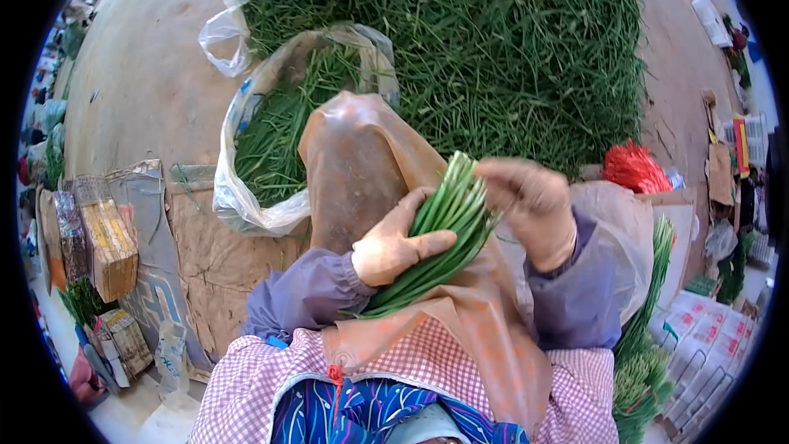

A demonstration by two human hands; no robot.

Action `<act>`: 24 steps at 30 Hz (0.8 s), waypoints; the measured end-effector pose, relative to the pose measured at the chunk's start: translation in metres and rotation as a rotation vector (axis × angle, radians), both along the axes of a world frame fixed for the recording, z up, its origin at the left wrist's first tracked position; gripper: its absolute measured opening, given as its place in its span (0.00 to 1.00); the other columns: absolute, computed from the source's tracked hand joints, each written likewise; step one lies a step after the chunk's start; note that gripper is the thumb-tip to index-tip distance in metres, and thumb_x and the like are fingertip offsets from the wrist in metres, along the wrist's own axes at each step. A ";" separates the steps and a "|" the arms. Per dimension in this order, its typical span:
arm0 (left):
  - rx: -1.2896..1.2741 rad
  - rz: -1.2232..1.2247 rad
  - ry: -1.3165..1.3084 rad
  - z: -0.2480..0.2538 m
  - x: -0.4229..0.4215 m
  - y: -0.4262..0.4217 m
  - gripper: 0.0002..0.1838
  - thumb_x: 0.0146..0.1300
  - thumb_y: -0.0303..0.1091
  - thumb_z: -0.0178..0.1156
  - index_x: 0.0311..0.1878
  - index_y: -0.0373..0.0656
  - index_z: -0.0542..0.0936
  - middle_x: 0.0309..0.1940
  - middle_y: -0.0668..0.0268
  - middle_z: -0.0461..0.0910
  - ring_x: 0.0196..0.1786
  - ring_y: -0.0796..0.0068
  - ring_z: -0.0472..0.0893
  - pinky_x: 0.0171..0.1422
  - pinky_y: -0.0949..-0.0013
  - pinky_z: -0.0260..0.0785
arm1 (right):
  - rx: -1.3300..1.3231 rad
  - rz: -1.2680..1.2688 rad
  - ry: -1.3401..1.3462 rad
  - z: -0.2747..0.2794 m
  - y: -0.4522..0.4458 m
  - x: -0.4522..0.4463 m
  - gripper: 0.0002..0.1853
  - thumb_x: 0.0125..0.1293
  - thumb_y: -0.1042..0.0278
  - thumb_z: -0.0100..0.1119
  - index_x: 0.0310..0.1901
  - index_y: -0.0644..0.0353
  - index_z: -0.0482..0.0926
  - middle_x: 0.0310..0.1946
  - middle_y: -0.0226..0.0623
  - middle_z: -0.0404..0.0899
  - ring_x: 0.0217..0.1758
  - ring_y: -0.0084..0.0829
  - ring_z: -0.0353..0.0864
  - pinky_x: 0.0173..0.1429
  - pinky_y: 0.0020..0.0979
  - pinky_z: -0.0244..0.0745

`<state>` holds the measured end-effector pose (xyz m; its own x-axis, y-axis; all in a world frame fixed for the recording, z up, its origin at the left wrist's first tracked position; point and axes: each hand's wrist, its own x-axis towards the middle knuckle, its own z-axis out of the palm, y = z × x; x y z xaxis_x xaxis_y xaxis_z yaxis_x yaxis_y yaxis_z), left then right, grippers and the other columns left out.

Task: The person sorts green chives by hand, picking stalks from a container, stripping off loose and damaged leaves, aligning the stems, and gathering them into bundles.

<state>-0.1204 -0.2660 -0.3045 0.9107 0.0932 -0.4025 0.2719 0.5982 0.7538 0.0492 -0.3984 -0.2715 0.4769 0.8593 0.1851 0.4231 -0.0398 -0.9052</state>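
The left hand (399, 242) had its grip wrapped around a thick bunch of long green stalks with pale ends (448, 222), held aslant above a translucent orange-tinted plastic apron (362, 173) over the person's lap. The right hand (530, 205), blurred, was just beside the pale ends; whether its grip pinched a stalk, I could not tell. Beyond the knee, a white translucent plastic bag (283, 215) held loose green stalks, near a broad heap of tangled green stalks (493, 41). A bright red bundle of thin strands (634, 168) lay by the heap's right corner.
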 end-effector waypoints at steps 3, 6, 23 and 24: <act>0.140 -0.086 0.056 0.007 -0.001 -0.001 0.32 0.59 0.34 0.68 0.64 0.40 0.65 0.52 0.65 0.74 0.55 0.77 0.73 0.62 0.68 0.68 | -0.221 0.119 -0.282 0.012 0.004 -0.025 0.12 0.61 0.68 0.65 0.46 0.57 0.81 0.32 0.44 0.83 0.31 0.41 0.83 0.35 0.34 0.79; 0.361 -0.100 -0.002 -0.001 -0.002 -0.003 0.34 0.59 0.36 0.69 0.65 0.40 0.64 0.52 0.64 0.75 0.53 0.77 0.74 0.61 0.69 0.68 | -0.193 0.107 -0.516 -0.005 0.011 -0.027 0.07 0.61 0.69 0.63 0.39 0.57 0.79 0.27 0.43 0.80 0.28 0.46 0.80 0.32 0.38 0.77; 0.332 -0.123 0.017 0.028 -0.004 0.004 0.38 0.61 0.49 0.67 0.66 0.34 0.63 0.53 0.60 0.77 0.55 0.73 0.77 0.61 0.68 0.69 | 0.414 -0.156 1.352 -0.023 0.010 -0.062 0.31 0.64 0.58 0.66 0.64 0.59 0.65 0.55 0.45 0.76 0.60 0.41 0.76 0.63 0.44 0.76; 0.444 -0.190 0.034 0.035 -0.002 0.007 0.39 0.60 0.50 0.67 0.65 0.34 0.64 0.52 0.58 0.78 0.54 0.72 0.78 0.61 0.68 0.69 | 0.374 -0.173 1.292 -0.022 0.015 -0.061 0.29 0.64 0.61 0.66 0.63 0.59 0.66 0.53 0.44 0.78 0.58 0.41 0.78 0.62 0.43 0.78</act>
<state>-0.1223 -0.2593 -0.2696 0.9153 0.0957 -0.3912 0.3741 0.1578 0.9139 -0.0120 -0.3830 -0.2937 0.5822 0.7683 -0.2659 -0.7152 0.3285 -0.6169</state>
